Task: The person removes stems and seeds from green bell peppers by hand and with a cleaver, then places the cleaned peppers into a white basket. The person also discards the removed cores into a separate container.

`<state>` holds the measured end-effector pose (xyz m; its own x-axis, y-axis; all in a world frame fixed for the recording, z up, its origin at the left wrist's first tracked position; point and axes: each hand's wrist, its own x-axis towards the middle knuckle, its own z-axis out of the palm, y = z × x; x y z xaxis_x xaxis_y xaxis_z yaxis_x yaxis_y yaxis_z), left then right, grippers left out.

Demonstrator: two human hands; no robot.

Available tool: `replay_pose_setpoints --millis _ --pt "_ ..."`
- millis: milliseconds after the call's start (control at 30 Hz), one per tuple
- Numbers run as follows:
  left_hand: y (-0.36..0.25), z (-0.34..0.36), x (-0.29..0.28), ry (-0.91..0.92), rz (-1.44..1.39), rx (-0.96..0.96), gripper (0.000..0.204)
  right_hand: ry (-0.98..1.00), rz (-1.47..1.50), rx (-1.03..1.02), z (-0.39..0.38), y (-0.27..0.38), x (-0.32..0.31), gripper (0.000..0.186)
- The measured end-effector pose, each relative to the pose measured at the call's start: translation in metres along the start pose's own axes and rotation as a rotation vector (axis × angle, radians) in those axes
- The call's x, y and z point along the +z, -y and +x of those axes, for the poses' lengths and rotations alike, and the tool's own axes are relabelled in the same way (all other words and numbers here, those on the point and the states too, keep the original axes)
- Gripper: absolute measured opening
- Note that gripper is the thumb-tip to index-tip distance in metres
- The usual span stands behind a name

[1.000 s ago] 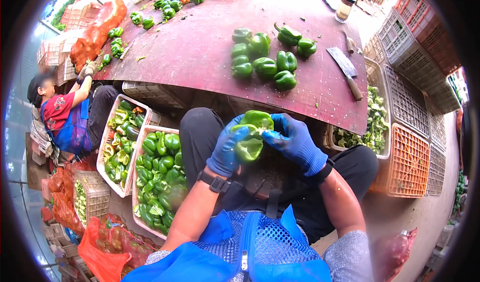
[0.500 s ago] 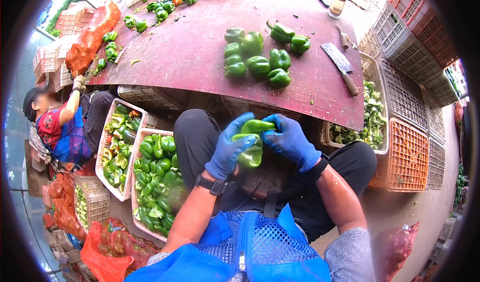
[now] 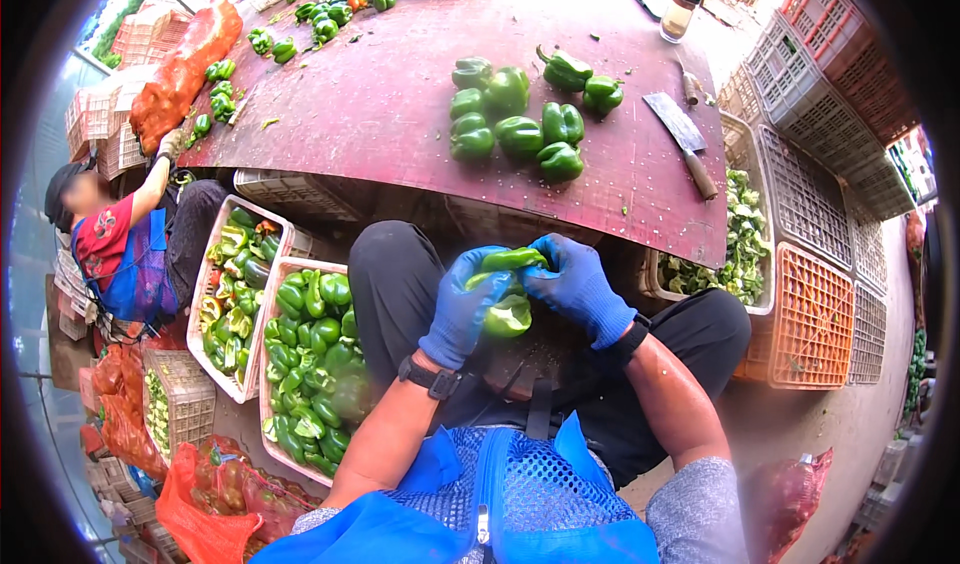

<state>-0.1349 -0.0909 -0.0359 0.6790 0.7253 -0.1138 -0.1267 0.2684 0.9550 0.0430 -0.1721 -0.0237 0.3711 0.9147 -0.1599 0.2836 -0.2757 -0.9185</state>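
Between my knees I hold a green bell pepper (image 3: 508, 316), split open so that its pale inside shows at the lower piece. My left hand (image 3: 462, 304), in a blue glove, is closed around its left side, with fingers between the upper and lower pieces. Gloved in blue as well, my right hand (image 3: 575, 282) grips the right end of the upper piece; its fingertips are partly hidden. Several whole green peppers (image 3: 520, 136) stand in a cluster on the red tabletop (image 3: 370, 134) ahead. A cleaver (image 3: 682, 134) lies to their right.
Crates of green peppers (image 3: 312, 374) and cut peppers (image 3: 236, 304) stand at my left. On the right are a bin of pale green scraps (image 3: 735, 244) and an orange crate (image 3: 800, 314). A co-worker (image 3: 120, 234) sits far left beside an orange mesh sack (image 3: 185, 74). A jar (image 3: 678, 14) stands on the table.
Both hands have shifted slightly, and the pepper has turned so more of the lower piece's pale inside shows. At far left, the co-worker's gloved hand has moved a little up and right.
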Motion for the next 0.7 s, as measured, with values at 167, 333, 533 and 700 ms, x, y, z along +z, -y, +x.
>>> replay_pose_setpoints --millis 167,333,533,700 --pt "0.001 0.001 0.001 -0.018 -0.059 -0.033 0.031 -0.094 -0.098 -0.117 -0.001 0.006 0.002 0.031" --pt "-0.002 0.002 0.003 -0.005 -0.182 -0.082 0.029 -0.111 -0.136 -0.144 -0.002 0.009 0.0 0.031" --pt "-0.002 0.003 0.002 -0.019 -0.174 -0.108 0.028 -0.138 -0.004 -0.102 -0.001 0.008 0.003 0.032" --pt "-0.006 0.001 0.004 -0.001 -0.157 -0.102 0.028 -0.15 0.072 -0.102 0.0 0.006 0.004 0.029"
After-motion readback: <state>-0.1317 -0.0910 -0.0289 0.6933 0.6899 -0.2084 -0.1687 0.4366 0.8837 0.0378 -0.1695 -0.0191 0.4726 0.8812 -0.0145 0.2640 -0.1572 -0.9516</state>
